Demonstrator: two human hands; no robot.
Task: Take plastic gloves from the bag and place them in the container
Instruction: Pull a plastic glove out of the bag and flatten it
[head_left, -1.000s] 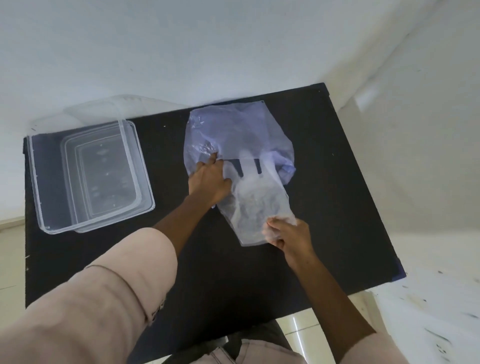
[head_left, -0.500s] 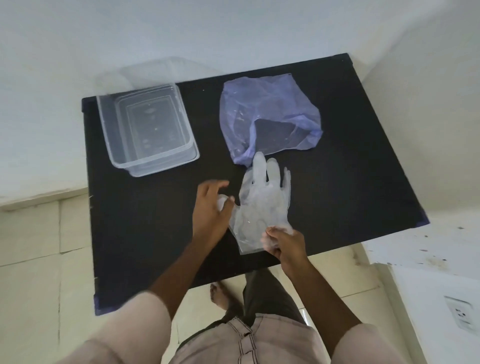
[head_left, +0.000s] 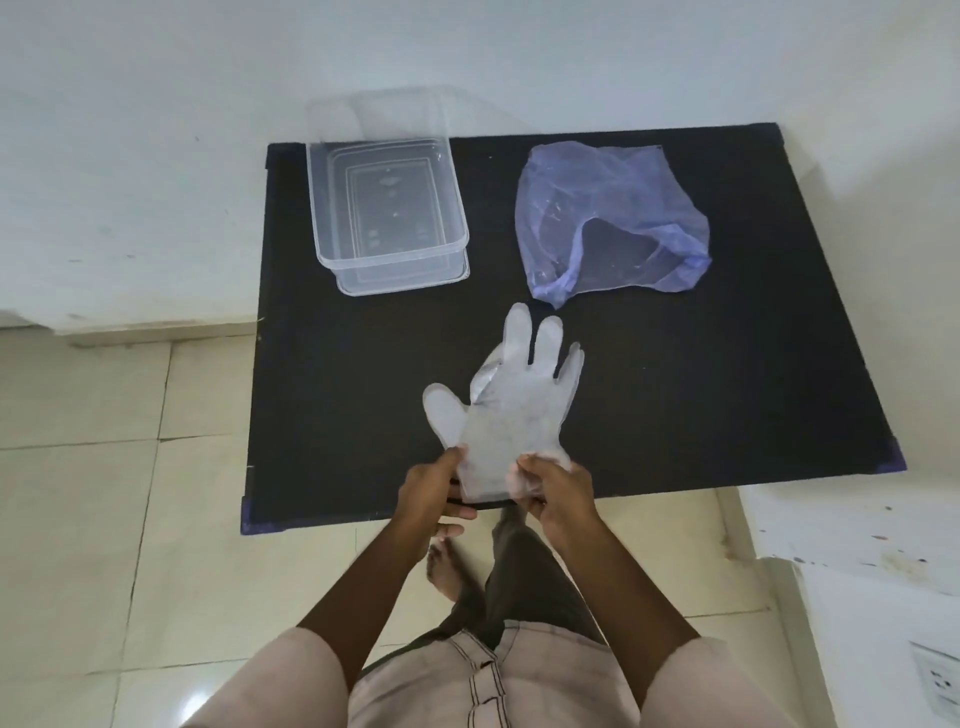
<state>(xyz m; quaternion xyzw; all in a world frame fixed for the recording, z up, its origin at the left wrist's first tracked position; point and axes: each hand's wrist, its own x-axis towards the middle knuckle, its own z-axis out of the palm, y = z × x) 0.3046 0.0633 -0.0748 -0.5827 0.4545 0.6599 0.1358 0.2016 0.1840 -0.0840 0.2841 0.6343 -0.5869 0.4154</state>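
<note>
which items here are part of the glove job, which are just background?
Part of the job:
- clear plastic glove, held at its cuff by left hand and right hand
- purple bag, lying open on the table
- clear container, nothing visible inside

Just lying about:
- black table
- wall socket

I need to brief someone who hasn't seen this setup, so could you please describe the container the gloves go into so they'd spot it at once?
On the black table, look to the far left corner near the white wall. The container is a clear, rigid, rectangular tub, open-topped, unlike the soft crumpled purple bag to its right.
</note>
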